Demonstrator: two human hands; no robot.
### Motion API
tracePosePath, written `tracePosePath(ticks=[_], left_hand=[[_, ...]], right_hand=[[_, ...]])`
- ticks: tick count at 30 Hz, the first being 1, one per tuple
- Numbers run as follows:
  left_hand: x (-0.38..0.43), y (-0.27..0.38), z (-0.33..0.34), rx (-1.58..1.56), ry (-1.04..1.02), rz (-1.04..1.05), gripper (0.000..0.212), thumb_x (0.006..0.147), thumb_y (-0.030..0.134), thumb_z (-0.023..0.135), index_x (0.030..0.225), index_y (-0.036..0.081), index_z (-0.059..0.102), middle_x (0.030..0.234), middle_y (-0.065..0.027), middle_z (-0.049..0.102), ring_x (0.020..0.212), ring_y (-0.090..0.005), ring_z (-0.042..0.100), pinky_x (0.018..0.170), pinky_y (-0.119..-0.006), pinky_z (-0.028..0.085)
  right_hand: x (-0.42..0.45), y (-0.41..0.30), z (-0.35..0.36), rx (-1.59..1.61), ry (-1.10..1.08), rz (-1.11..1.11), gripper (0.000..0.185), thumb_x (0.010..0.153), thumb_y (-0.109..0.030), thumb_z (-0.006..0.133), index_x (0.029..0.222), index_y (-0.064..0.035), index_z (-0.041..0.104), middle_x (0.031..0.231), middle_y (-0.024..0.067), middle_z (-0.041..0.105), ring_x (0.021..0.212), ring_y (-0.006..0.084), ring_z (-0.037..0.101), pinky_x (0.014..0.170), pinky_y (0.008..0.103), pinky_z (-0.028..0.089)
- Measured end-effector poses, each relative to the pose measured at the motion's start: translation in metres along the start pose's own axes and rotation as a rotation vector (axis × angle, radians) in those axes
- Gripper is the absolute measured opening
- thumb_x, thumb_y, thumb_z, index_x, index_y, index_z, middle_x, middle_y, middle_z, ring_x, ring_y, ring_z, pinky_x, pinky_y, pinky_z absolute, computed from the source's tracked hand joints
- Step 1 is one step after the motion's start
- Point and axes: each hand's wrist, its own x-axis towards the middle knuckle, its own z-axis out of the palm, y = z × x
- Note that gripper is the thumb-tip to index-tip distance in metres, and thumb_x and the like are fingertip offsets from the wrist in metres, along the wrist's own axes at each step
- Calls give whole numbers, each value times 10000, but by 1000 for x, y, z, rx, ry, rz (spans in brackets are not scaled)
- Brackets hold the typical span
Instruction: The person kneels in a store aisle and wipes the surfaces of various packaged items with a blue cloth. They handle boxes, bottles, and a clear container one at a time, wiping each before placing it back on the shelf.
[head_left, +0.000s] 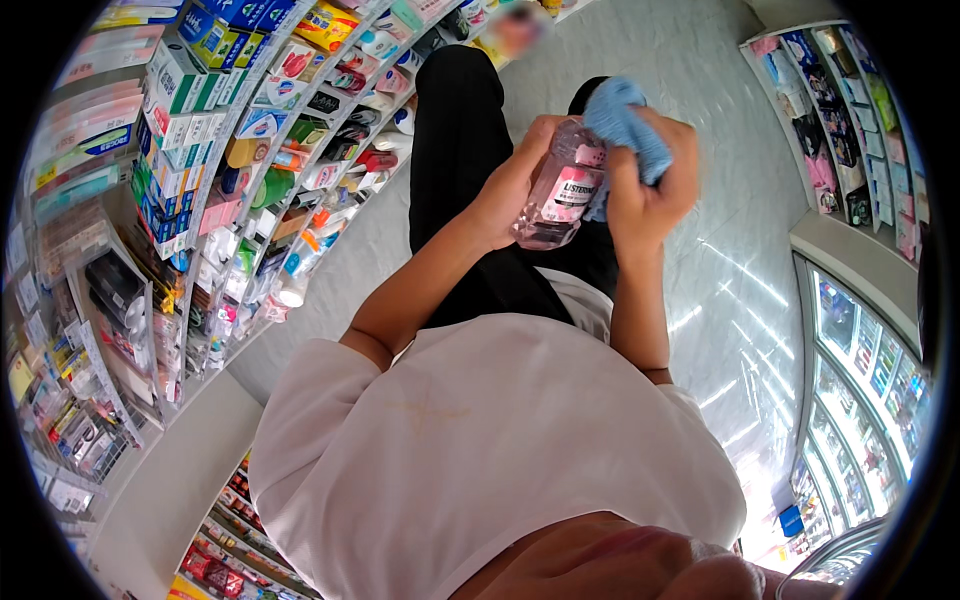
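Note:
Before my chest, my left hand (517, 184) is wrapped around the side of a clear plastic Listerine mouthwash bottle (551, 187) with pink liquid and a pink and white label. The bottle leans, its top away from me. My right hand (652, 187) grips a light blue cloth (622, 124), bunched over the bottle's neck and hanging along its right side. The cloth hides the cap, and part of my right hand's fingers lies behind it. Both hands are above my legs in black trousers.
On the left, curved-looking shelves hold boxed toothpaste (180, 142), soaps, bottles and other packs. A shelf of packaged goods (817, 127) stands at the upper right, with a lit glass-fronted cabinet (862, 382) below it. Grey floor (735, 247) lies between. Snack packs (214, 574) fill a lower-left shelf.

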Motion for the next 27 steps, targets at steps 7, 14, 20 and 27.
tracePosePath(ticks=[7, 14, 20, 27], left_hand=[[5, 10, -5, -61, 170, -20, 530, 1059, 494, 371, 1307, 69, 567, 1126, -82, 670, 969, -173, 673, 831, -304, 559], [10, 16, -7, -81, 128, -18, 623, 1011, 543, 398, 1311, 22, 560, 1116, -126, 681, 971, -223, 692, 817, -376, 591], [13, 19, -11, -312, 32, -104, 663, 987, 573, 395, 1347, 37, 543, 1166, -146, 663, 1028, -272, 681, 851, -438, 580], [12, 19, -17, -439, -23, -49, 656, 994, 583, 390, 1379, 66, 512, 1266, -146, 615, 994, -259, 656, 832, -427, 556]], right_hand=[[-32, -16, -4, 43, -417, -92, 347, 574, -89, 733, 920, -84, 713, 843, 75, 660, 753, 266, 606, 687, 354, 516], [-54, -26, -5, 76, -412, -153, 351, 559, -123, 735, 906, -79, 724, 829, 60, 619, 716, 245, 565, 615, 342, 477], [-61, -31, -1, 0, -394, -315, 381, 560, -231, 787, 929, -144, 747, 837, -1, 588, 742, 196, 543, 621, 323, 466], [-67, -16, -2, 47, -285, -266, 366, 591, -270, 798, 933, -150, 752, 834, -2, 570, 704, 188, 536, 581, 321, 452]])
